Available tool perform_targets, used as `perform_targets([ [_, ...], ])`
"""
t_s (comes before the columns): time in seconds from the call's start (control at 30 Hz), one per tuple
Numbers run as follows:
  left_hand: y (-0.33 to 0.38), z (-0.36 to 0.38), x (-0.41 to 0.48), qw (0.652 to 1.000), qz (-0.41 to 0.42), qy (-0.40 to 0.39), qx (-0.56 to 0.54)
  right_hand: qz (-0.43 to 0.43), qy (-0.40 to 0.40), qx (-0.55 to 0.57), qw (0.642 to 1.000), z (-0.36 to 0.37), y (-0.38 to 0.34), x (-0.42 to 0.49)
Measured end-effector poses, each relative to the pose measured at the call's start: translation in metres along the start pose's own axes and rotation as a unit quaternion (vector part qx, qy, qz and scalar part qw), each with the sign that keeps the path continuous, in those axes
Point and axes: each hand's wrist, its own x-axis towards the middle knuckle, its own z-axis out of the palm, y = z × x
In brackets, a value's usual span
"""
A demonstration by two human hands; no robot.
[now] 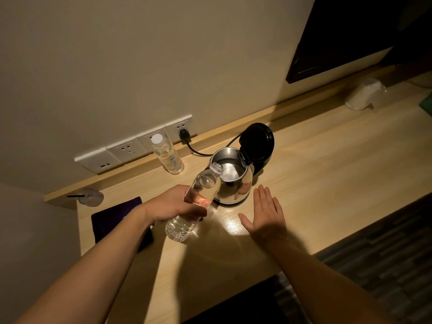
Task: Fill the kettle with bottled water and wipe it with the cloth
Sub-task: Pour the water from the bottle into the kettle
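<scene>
A steel kettle (236,183) stands on the wooden desk with its black lid (257,141) flipped up. My left hand (173,204) grips an uncapped clear water bottle (201,192), tilted so that its mouth rests over the kettle's rim. My right hand (266,213) lies flat on the desk just right of the kettle, fingers apart, holding nothing. A dark purple cloth (112,218) lies on the desk to the left, partly hidden under my left forearm.
A second, capped bottle (166,155) stands by the wall sockets (131,148), where the kettle's black cord (194,149) is plugged in. An upturned glass (93,197) sits at the far left, a plastic-wrapped item (364,94) at the far right. The desk's front edge (304,253) runs near my arms.
</scene>
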Motion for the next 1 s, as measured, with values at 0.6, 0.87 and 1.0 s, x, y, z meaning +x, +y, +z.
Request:
perform_targets([
  [0.6, -0.0004, -0.0035, -0.0010, 0.995, -0.008, -0.060, -0.077, -0.006, 0.039, -0.009, 0.999, 0.0080, 0.0026, 0.0006],
  [0.87, -0.0003, -0.0034, -0.0005, 0.992, -0.015, -0.073, -0.097, -0.011, 0.057, -0.011, 0.998, 0.0087, 0.0028, -0.0002],
  [1.0, -0.0035, -0.0055, 0.0011, 0.991, -0.019, -0.075, -0.110, -0.011, 0.057, -0.011, 0.998, 0.0096, 0.0032, -0.0004],
])
